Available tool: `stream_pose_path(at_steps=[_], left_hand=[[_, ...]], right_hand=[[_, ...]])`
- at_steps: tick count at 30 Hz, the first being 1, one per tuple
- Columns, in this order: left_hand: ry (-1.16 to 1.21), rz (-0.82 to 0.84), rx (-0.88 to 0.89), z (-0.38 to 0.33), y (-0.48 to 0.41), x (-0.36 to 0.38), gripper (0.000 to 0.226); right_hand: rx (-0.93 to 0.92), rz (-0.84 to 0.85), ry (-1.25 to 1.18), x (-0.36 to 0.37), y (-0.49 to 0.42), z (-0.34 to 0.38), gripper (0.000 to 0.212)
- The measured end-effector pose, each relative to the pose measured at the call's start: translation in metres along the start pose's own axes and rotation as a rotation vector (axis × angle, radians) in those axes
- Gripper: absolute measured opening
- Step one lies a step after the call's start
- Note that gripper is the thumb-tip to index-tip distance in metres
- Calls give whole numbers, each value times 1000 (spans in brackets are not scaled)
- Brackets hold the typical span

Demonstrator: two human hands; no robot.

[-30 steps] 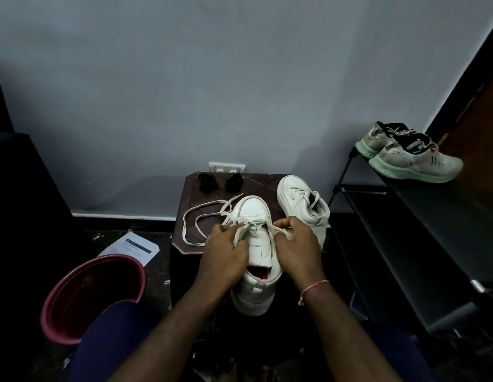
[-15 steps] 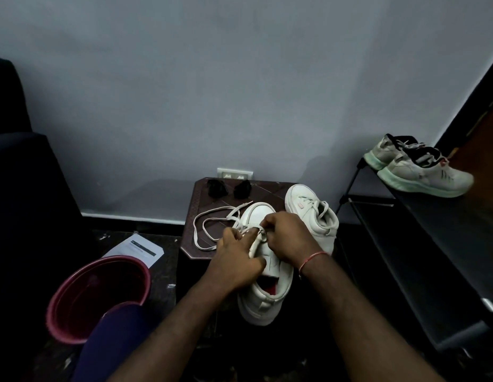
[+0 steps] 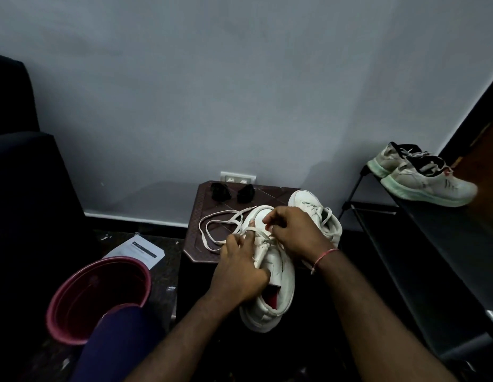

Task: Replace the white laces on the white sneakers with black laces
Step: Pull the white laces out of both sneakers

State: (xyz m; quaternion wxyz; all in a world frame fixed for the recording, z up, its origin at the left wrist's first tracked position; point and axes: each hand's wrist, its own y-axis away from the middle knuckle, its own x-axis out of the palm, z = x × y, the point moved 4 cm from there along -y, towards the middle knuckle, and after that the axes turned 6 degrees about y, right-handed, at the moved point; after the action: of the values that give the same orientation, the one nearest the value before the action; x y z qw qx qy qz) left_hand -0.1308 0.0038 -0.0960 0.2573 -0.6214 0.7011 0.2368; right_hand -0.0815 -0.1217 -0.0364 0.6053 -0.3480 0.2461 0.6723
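A white sneaker (image 3: 273, 274) lies on the small dark table (image 3: 204, 216), toe pointing to the wall. Its white lace (image 3: 212, 227) is partly pulled out and loops over the table to the left. My left hand (image 3: 240, 274) rests on the shoe's left side, a finger hooked under a lace strand near the lower eyelets. My right hand (image 3: 292, 232) pinches the lace over the toe end. The second white sneaker (image 3: 319, 213), still laced, stands to the right. Two black lace bundles (image 3: 231, 191) lie at the table's back edge.
A dark red bucket (image 3: 99, 293) stands on the floor at lower left, with a sheet of paper (image 3: 138, 252) behind it. A black shoe rack (image 3: 421, 244) at right carries a pair of grey-white running shoes (image 3: 421, 175). A dark chair is at far left.
My right hand has moved from the shoe's right side up toward the toe, still working on the lace. My left hand stays on the shoe's left side. The view has shifted slightly.
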Motion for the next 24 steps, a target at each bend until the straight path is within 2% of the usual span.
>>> stream_pose_path(at_steps=[3, 9, 13, 15, 17, 19, 21, 24], left_hand=[[-22, 1, 3, 0, -1, 1, 88], [-40, 15, 9, 0, 2, 3, 80], [-13, 20, -48, 1, 2, 6, 75], [-15, 25, -61, 1, 3, 8, 79], [-19, 19, -71, 1, 5, 8, 81], [-18, 6, -76, 0, 5, 7, 79], [-25, 7, -72, -2, 5, 7, 76], [-43, 15, -64, -3, 4, 5, 71]], right_hand=[[-67, 127, 283, 9, 0, 4, 22], [-192, 205, 551, 11, -2, 10, 17], [-299, 119, 690, 8, 1, 13, 15], [-304, -53, 653, 1, 2, 11, 18], [-95, -295, 284, -12, 1, -1, 18], [106, -404, -58, -15, -1, -18, 21], [86, -341, 11, -10, -3, -16, 23], [-157, -136, 383, -5, -7, 3, 32]])
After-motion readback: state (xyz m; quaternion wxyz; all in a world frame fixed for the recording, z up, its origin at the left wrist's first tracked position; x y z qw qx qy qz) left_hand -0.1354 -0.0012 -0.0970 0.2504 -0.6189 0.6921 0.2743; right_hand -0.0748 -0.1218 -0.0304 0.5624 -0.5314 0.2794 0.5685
